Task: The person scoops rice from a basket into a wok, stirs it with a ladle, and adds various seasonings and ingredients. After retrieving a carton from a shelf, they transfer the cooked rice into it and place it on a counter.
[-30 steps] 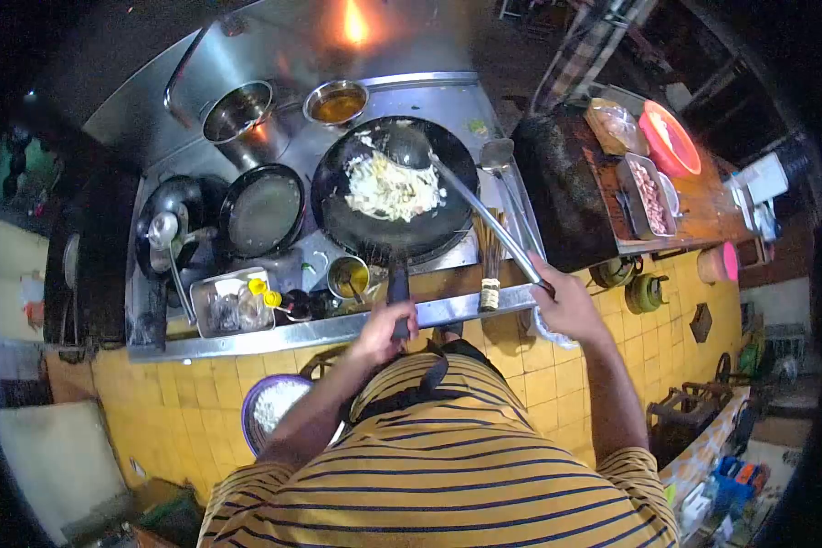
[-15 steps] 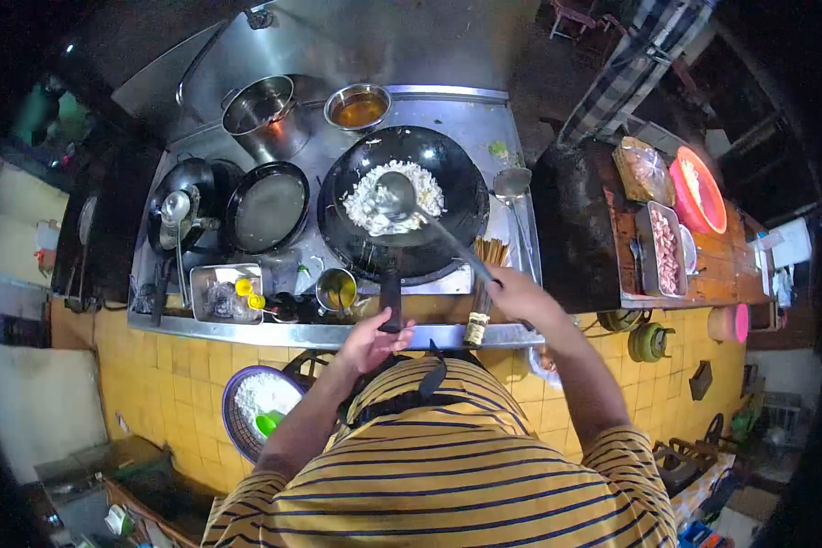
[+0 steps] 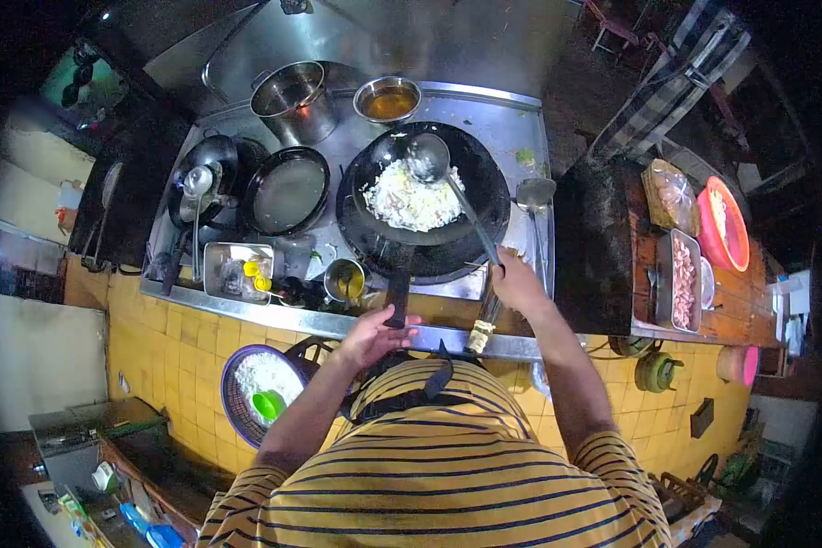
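Note:
A black wok sits on the steel stove, with a pale heap of rice in it. My left hand grips the wok's dark handle at the counter's front edge. My right hand holds the long handle of a metal ladle, whose bowl rests at the far side of the rice.
A smaller black pan, a steel pot, a bowl of amber liquid, a second ladle and a condiment tray crowd the stove. A basket of rice sits low left. A meat tray and red bowl stand right.
The ladle's bowl has moved from the middle of the rice to the wok's far side. My right hand has shifted slightly forward. The flame seen behind the stove a second ago is gone.

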### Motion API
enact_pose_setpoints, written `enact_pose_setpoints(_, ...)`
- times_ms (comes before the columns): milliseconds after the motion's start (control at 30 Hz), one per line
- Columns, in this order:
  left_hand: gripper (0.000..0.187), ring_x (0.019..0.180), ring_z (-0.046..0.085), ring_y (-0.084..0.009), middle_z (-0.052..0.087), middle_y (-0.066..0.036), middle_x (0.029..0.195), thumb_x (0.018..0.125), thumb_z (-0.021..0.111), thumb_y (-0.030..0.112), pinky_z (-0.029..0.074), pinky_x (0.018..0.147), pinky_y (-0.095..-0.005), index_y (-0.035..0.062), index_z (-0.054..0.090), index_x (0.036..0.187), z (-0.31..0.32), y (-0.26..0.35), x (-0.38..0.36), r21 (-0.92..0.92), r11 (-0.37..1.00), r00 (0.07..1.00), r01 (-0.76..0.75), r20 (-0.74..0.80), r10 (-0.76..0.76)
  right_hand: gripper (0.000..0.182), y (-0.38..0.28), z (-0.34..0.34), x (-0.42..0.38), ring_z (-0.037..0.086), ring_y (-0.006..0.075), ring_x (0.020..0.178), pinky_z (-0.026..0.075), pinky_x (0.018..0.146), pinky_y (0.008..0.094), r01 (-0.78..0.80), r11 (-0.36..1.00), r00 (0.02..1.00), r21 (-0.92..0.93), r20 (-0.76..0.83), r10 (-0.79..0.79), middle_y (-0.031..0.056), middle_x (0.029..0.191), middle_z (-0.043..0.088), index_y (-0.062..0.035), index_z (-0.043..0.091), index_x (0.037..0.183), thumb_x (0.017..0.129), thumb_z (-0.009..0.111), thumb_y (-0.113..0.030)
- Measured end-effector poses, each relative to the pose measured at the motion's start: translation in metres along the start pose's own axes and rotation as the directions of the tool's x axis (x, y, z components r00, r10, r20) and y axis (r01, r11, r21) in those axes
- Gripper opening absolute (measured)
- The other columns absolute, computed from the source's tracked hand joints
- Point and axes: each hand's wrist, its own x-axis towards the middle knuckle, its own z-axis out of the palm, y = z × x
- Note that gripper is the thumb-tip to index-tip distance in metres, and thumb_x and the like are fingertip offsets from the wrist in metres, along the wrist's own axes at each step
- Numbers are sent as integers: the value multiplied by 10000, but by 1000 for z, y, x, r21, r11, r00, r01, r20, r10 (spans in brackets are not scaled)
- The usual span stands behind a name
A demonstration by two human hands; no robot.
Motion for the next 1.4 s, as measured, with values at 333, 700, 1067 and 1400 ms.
enact_pose_setpoints(333, 455, 1129, 592, -290, 577, -169, 1269, 1002, 449, 357, 520, 914, -410, 19, 444, 1306, -29, 0, 1, 28, 996, 984, 85, 158, -89, 469, -23, -11, -79, 658, 331, 584, 533, 588, 434, 28, 972, 995, 233, 91, -51, 233, 736, 649, -42, 455, 1358, 907, 479, -171)
enact_pose_setpoints(700, 435, 1136, 585, -290, 544, -151, 1330, 1012, 434, 344, 517, 892, -416, 42, 391, 1322, -41, 3, -13, 155, 972, 970, 174, 141, -197, 501, -30, 6, -55, 632, 462, 775, 507, 781, 540, -120, 972, 989, -204, -108, 99, 292, 839, 645, -50, 417, 1368, 890, 486, -184)
enact_pose_setpoints(1067, 289, 1101, 589, -296, 578, -152, 1265, 985, 508, 325, 490, 876, -434, 119, 448, 1178, -53, -1, -33, 30, 988, 978, 149, 146, -152, 519, -64, -19, -70, 637, 428, 849, 507, 737, 480, -204, 979, 916, -14, -357, 186, 281, 902, 640, -129, 493, 1354, 847, 603, -156)
enact_pose_setpoints(1400, 376, 1091, 599, -277, 592, -155, 1229, 974, 518, 325, 506, 864, -396, 75, 448, 1246, -51, -2, -21, 51, 993, 993, 109, 32, -111, 529, -30, 35, -18, 648, 420, 797, 524, 742, 509, -204, 958, 961, -202, -227, 156, 250, 902, 657, -154, 449, 1387, 870, 550, -191)
